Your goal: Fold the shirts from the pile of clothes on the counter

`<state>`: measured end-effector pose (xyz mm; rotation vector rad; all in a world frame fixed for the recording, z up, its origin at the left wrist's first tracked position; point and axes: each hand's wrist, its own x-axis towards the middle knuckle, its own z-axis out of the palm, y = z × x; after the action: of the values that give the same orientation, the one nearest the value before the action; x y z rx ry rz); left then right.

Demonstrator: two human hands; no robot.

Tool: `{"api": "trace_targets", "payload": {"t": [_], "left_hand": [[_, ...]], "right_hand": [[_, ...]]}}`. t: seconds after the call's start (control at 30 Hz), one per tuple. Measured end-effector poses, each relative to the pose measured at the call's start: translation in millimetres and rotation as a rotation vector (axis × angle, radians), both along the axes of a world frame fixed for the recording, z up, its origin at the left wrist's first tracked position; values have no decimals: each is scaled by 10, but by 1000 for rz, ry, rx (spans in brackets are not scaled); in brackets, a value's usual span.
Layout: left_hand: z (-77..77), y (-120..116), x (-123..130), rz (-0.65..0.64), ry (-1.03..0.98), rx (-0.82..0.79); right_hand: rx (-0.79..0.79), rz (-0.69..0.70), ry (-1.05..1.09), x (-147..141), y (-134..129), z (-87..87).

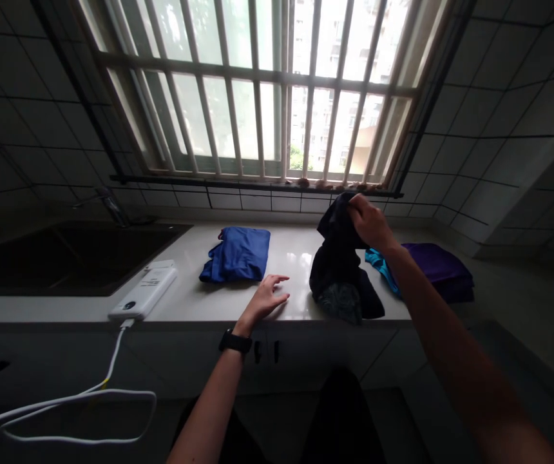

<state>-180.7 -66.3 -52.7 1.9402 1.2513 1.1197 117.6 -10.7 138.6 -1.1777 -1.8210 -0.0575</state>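
My right hand (pixel 368 218) pinches the top of a black garment (pixel 337 261) and lifts that end above the counter. The garment hangs down in loose folds, its lower part with a grey pattern resting near the counter's front edge; its exact kind I cannot make out. My left hand (pixel 267 296), with a black watch on the wrist, is over the white counter (pixel 299 245) with thumb and fingers apart, holding nothing. Just beyond it lies a folded blue garment (pixel 241 253). Right of the black garment are a turquoise cloth (pixel 380 267) and a folded purple cloth (pixel 439 267), partly hidden by my right forearm.
A white power bank (pixel 144 293) lies on the counter at the left, its white cable (pixel 115 361) hanging over the front edge in a loop. Behind it are a dark sink (pixel 64 258) and a faucet (pixel 110 206). A barred window (pixel 262 96) is above the counter.
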Motion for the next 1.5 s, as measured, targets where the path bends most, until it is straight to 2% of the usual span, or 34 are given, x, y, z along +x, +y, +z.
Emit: {"api": "trace_targets", "payload": {"t": [0.07,0.17,0.2,0.23,0.33,0.4,0.5,0.53,0.57,0.67,0.7,0.73,0.8,0.87,0.97,1.03,1.13,1.23,1.3,1.33,1.5], "left_hand": [[-7,13,-3,-7,2,-6],[-6,19,-4,-3,-5,-7],[-5,18,-2,2,-9,-9],[-6,19,1,5,-12,-13],[-15,24,12,16,-24,-35],[-23,34,17,26,-35,-46],[-30,47,20,26,-51,-51],[-30,49,20,21,-56,-50],[-30,49,19,14,-60,-47],[-31,38,19,-10,-61,-33],[-32,32,19,-19,-55,-28],[-31,25,21,-31,-45,-22],[-25,11,28,-58,0,-8],[-6,-5,37,-83,96,19],[43,-29,44,-98,274,54],[74,-42,41,-117,331,39],[90,-44,35,-148,339,2],[59,-22,46,-118,319,-6],[30,-5,59,-76,286,-6],[20,1,65,-61,268,-6],[45,-10,85,-75,206,-28]], "right_hand": [[8,9,-72,-41,50,86],[241,-177,125,-25,55,145],[251,-168,141,-13,50,135],[200,-103,104,-6,44,108],[-132,188,-171,-39,16,-51],[-135,144,-145,-112,-14,-187],[51,-49,56,-239,-80,-409],[30,-33,42,-271,-113,-489],[-72,44,-43,-291,-154,-570],[-575,384,-456,-286,-334,-803],[-669,441,-532,-271,-410,-871],[-691,449,-549,-258,-490,-933],[-585,326,-456,-255,-647,-1048],[-501,119,-362,-303,-778,-1166],[-610,-115,-426,-449,-891,-1364],[-678,-170,-497,-541,-915,-1485],[-664,-218,-483,-603,-906,-1607],[-670,-217,-347,-581,-875,-1659],[-687,-165,-141,-543,-863,-1669],[-706,-93,9,-519,-864,-1669],[-851,574,1012,-404,-973,-1631]]}}
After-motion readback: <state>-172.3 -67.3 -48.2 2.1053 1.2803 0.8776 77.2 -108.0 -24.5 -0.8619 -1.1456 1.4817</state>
